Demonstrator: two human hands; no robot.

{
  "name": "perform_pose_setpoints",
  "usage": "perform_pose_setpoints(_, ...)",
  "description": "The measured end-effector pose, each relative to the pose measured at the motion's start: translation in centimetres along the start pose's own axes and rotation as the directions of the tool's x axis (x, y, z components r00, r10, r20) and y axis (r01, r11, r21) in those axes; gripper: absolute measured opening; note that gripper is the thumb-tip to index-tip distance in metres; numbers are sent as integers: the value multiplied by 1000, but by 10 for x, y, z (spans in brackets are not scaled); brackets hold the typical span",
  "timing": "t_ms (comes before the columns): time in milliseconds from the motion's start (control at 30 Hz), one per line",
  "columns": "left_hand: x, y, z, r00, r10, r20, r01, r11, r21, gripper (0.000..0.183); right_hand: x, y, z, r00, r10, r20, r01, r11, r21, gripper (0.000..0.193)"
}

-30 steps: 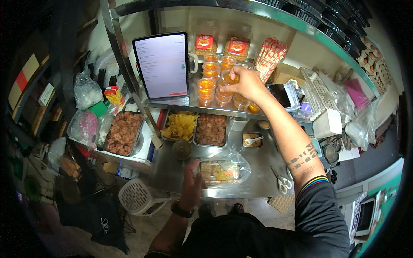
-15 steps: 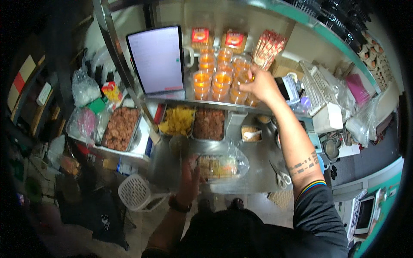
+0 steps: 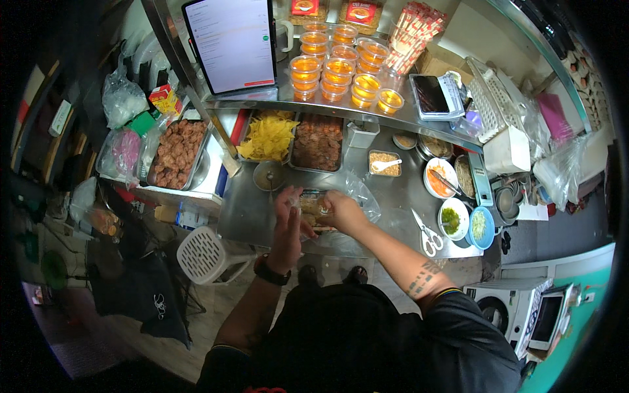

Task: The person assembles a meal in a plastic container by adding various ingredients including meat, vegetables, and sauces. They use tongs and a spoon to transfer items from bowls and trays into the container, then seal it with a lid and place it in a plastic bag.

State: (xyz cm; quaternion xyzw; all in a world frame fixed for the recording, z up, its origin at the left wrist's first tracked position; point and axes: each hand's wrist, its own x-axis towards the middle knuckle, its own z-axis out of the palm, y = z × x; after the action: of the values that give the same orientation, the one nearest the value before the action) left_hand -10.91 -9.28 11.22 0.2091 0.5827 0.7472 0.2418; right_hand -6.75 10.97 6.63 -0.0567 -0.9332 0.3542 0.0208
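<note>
A clear plastic bag (image 3: 360,196) with a packed food container inside lies on the steel counter before me. My left hand (image 3: 286,226) is at the bag's left end, its fingers raised and holding the bag's edge. From the right, my right hand (image 3: 344,213) reaches over the container. Its fingers are closed round what looks like a small clear sauce cup (image 3: 322,204), mostly hidden by the hand. On the shelf above stand stacks of lidded cups of orange sauce (image 3: 339,67).
Behind the hands are trays of yellow crisp pieces (image 3: 267,136) and browned meat (image 3: 318,145). A metal ladle (image 3: 268,175) rests left. Scissors (image 3: 429,236), bowls of shredded carrot (image 3: 440,180) and chopped greens (image 3: 452,219) are right. A tablet (image 3: 229,46) stands on the shelf; a white stool (image 3: 208,255) is below left.
My right hand has come down from the sauce cups on the shelf to the bag on the counter. My left hand stays by the bag and now grips its edge. The view has tilted downward.
</note>
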Motion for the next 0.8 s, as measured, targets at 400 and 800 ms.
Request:
perform_pose_setpoints(400,2,4,2,997,-32,77,31,999,13,75,-33,58,-12,993,-50,-110,23,973,-231,52)
perform_pose_setpoints(800,26,18,-5,991,-92,97,61,956,288,56,-67,49,-92,730,164,-663,-531,747,-400,67)
